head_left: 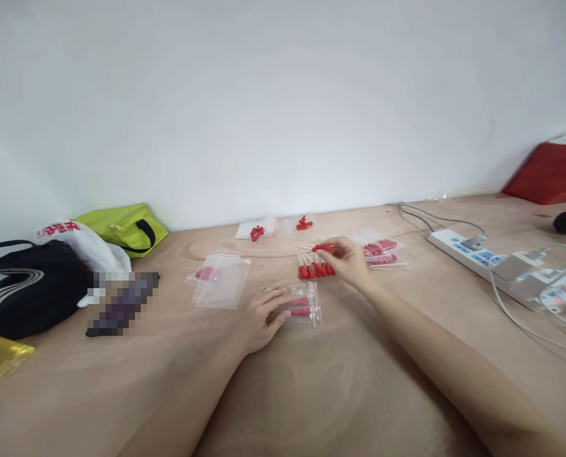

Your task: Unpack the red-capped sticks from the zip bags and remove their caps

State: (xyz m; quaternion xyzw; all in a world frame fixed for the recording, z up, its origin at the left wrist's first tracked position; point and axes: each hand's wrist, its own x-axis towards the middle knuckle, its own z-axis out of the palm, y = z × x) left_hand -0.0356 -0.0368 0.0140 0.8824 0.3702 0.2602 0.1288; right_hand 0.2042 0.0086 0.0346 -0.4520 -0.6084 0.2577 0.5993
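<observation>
My left hand [267, 317] is closed on the left end of a small clear zip bag [315, 306], thumb and fingers on its near and far sides. Two red pieces [300, 311] show through the plastic. Between the fingertips of my right hand [349, 259] is a red-handled piece with a thin pale shaft [322, 247], its shaft pointing left. Just below it, several like pieces [316, 271] lie side by side in a row, red ends toward me and pale shafts pointing away. What exactly these pieces are, I cannot tell.
Flat clear bags [222, 279] lie to the left, and filled bags [381, 249] to the right. Small red parts [257, 233] rest on bags near the wall. A power strip [473, 257] with cables stands at right; a black bag [35, 285] and a green bag [131, 228] at left.
</observation>
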